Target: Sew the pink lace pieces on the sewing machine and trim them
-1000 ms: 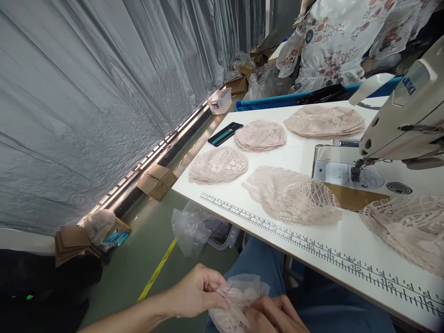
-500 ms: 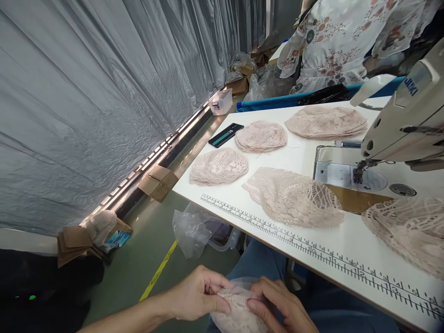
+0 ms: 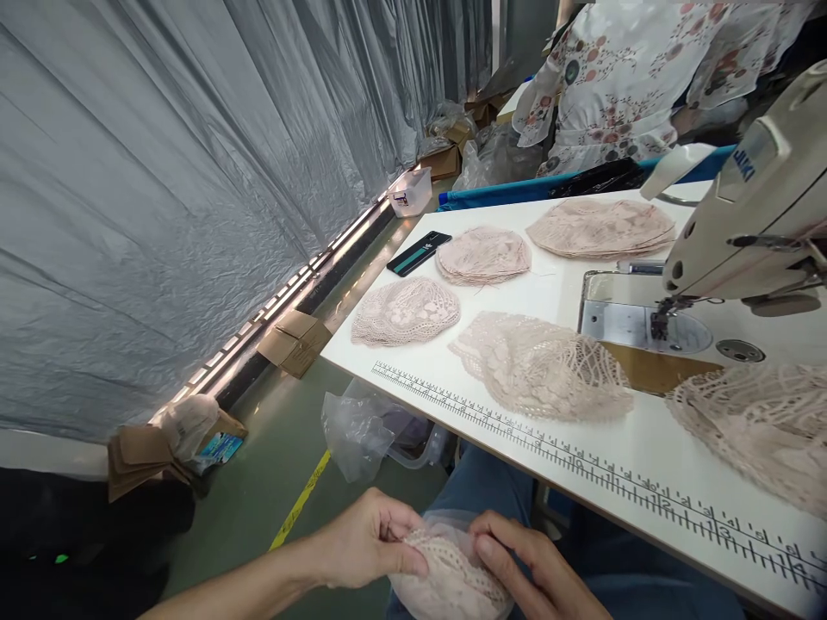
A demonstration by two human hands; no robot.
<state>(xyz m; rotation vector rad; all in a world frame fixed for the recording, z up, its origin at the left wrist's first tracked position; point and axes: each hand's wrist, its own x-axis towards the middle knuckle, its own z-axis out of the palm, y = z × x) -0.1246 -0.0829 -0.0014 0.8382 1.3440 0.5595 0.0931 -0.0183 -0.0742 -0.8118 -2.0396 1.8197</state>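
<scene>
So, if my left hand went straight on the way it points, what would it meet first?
Past the pale pink lace piece your left hand pinches, probably your bare right hand, though depth is unclear from this single view.

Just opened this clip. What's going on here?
A seated person pinches a pale lace piece between the fingertips of the left hand and the right hand, over their lap and below the table edge. More lace stacks lie on the white table, near a sewing machine. Beyond the table is another person in a floral top.
</scene>
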